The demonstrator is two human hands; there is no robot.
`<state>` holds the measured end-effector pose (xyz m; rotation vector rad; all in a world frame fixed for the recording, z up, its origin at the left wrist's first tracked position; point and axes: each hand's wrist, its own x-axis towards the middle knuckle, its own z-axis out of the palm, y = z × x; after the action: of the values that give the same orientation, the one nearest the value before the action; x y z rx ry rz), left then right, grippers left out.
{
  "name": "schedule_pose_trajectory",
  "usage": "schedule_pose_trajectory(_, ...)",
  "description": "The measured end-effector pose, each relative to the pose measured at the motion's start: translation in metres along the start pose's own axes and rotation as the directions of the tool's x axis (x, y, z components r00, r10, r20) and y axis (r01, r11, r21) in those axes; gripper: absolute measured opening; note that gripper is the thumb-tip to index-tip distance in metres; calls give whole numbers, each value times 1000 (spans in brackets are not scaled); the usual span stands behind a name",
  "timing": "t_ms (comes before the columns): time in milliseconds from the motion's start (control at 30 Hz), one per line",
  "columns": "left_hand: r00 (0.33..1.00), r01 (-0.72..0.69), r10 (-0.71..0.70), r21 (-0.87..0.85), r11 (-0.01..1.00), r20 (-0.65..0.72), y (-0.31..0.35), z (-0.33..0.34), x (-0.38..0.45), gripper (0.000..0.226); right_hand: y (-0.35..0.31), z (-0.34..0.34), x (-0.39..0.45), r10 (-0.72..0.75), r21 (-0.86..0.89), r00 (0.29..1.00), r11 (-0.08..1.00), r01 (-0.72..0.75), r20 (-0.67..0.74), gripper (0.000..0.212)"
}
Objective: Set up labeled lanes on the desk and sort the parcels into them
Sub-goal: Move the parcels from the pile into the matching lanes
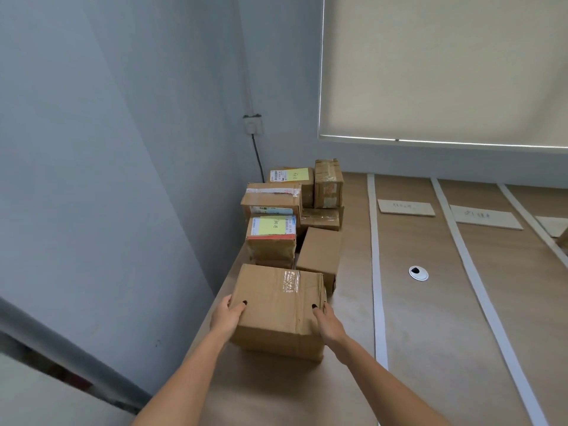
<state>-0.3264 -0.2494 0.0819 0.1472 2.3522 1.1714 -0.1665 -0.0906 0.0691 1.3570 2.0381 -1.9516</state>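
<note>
The box [278, 310] sat at the desk's [430, 333] near left edge, in front of the pile [295, 216] of other parcels and left of the taped lanes. The left hand [226, 318] and right hand [327, 322] clamped its opposite sides, thumbs hooked over the top. It looked stiff and dry, probably not slippery; its weight could not be judged. Gripping low on both side walls seemed safest, since the creased near corner might buckle. No label showed on its visible faces, the lane cards' [405, 207] writing was too faint to read, and the rightmost lane was cut off.
</note>
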Motion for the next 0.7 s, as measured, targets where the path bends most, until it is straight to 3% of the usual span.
schedule_pose_trajectory(200,997,-59,58,-6,998,-59,10,20,-65,48,28,-42,-50,-79,41,997,996,78,22,52)
schedule_pose_trajectory(367,992,-104,103,-16,994,-73,35,67,-138,46,63,-115,-99,-160,114,987,981,159,-8,41)
schedule_pose_trajectory(567,986,-135,149,-166,977,76,73,155,-203,49,94,-227,-147,-143,162,969,971,178,-203,46)
schedule_pose_trajectory(700,968,-133,192,-319,939,162,109,200,-228,44,112,-293,-169,-107,206,961,965,162,-254,46)
